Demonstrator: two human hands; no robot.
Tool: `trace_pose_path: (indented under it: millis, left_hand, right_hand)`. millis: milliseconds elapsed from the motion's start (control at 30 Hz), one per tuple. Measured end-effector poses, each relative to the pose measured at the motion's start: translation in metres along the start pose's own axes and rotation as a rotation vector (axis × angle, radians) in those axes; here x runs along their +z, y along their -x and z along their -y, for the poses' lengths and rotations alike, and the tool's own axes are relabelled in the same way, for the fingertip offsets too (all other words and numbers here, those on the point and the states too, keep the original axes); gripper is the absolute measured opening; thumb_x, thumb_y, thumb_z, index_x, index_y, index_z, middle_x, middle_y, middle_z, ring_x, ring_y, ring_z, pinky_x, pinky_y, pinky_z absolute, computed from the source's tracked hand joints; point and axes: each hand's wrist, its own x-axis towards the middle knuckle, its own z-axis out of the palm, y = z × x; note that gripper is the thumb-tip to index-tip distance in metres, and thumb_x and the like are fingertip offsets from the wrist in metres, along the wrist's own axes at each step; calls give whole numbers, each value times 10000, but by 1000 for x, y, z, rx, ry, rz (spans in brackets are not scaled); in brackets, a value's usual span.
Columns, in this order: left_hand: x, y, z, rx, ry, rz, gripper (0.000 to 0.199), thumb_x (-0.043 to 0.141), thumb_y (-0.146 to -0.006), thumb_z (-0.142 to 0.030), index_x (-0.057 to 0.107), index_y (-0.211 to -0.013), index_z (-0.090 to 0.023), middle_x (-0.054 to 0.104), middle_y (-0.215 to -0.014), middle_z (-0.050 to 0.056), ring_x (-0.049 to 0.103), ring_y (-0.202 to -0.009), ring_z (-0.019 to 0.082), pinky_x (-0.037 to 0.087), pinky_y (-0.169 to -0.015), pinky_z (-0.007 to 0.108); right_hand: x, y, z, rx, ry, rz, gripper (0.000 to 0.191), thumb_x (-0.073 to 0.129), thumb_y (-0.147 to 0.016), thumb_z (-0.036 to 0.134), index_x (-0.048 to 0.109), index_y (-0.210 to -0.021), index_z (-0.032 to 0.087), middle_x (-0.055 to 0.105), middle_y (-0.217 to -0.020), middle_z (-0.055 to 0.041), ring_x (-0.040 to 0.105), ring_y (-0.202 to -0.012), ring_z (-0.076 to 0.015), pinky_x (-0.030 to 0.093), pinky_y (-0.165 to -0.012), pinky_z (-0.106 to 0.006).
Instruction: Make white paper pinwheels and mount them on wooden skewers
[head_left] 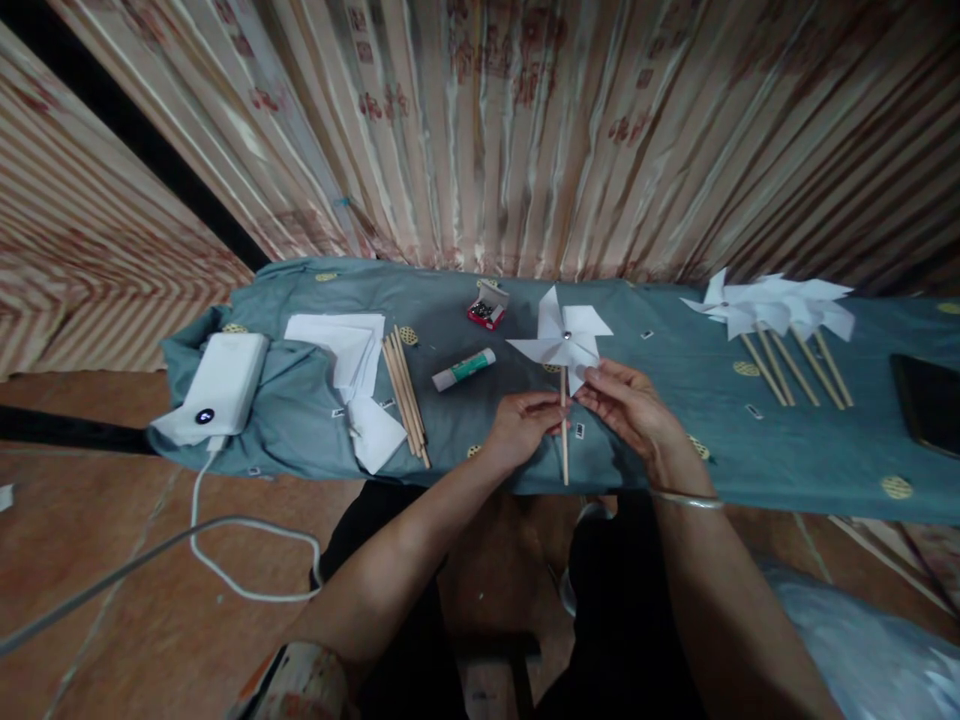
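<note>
A white paper pinwheel (553,350) on a wooden stick (565,455) is held over the near edge of the table, with a shiny pin at its centre. My left hand (521,428) is closed, pinching the stick below the blades. At the lower blade, my right hand (626,402) has its thumb and fingers pinched on the paper. Just left of the pinwheel lies a glue stick (465,369). Behind that is a small open red box (486,308) of metal pins.
Several finished pinwheels (787,305) lie at the right, near a dark phone (926,400). Loose wooden sticks (405,395) and white paper sheets (367,345) are on the left. A white power bank (229,380) trails a cable (196,500) off the green tablecloth (697,370). A curtain (480,140) hangs behind.
</note>
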Motion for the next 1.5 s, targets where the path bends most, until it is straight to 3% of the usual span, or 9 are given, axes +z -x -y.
trace_pose_path:
  millis: [267, 433, 600, 933, 1167, 1300, 1500]
  left_hand:
    - [-3, -8, 3, 41, -45, -32, 100, 746, -682, -138, 782, -774, -148, 707, -691, 7, 604, -629, 118, 521, -731, 276]
    - [-4, -10, 4, 25, -62, -37, 118, 731, -691, -136, 786, -793, -155, 713, -695, 9, 616, -639, 121, 531, -732, 269]
    - [-3, -13, 5, 28, -45, -49, 115, 772, -653, -141, 780, -767, -153, 699, -672, -4, 606, -622, 115, 533, -723, 267]
    - [-6, -13, 7, 57, -46, -12, 158, 797, -651, -219, 772, -786, -141, 726, -731, 19, 638, -698, 145, 531, -777, 296]
    - [-6, -13, 2, 71, -6, 13, 157, 818, -628, -252, 767, -732, -147, 709, -677, 2, 622, -661, 129, 532, -773, 290]
    - [-6, -13, 1, 50, -12, -50, 167, 827, -625, -219, 773, -766, -147, 720, -719, 8, 638, -699, 145, 536, -795, 314]
    - [-7, -1, -5, 91, -30, -50, 127, 762, -670, -168, 785, -794, -154, 732, -751, 16, 620, -682, 133, 520, -757, 282]
  right_hand:
    - [6, 4, 2, 50, 64, 29, 422, 941, -453, 434, 736, -753, 219, 691, -634, 23, 574, -548, -68, 488, -564, -171]
    - [4, 3, 3, -14, 117, -2, 400, 894, -512, 529, 673, -626, 216, 661, -612, 7, 514, -520, -86, 433, -525, -228]
    - [-1, 2, 3, -60, 125, -62, 385, 863, -559, 547, 673, -664, 229, 644, -613, 9, 495, -523, -96, 417, -531, -254]
    - [8, 4, 1, -30, 203, 22, 406, 869, -536, 540, 650, -612, 207, 633, -587, 13, 477, -514, -78, 375, -514, -231]
    - [10, 4, 2, -43, 284, 87, 410, 864, -528, 562, 690, -641, 208, 629, -560, 17, 477, -507, -87, 376, -503, -237]
    - [3, 4, 6, -46, 315, 66, 430, 873, -504, 578, 690, -624, 207, 624, -547, 20, 468, -493, -82, 368, -491, -234]
    - [-1, 7, 6, -57, 326, -1, 413, 880, -501, 559, 740, -668, 208, 690, -619, 6, 516, -540, -83, 404, -536, -226]
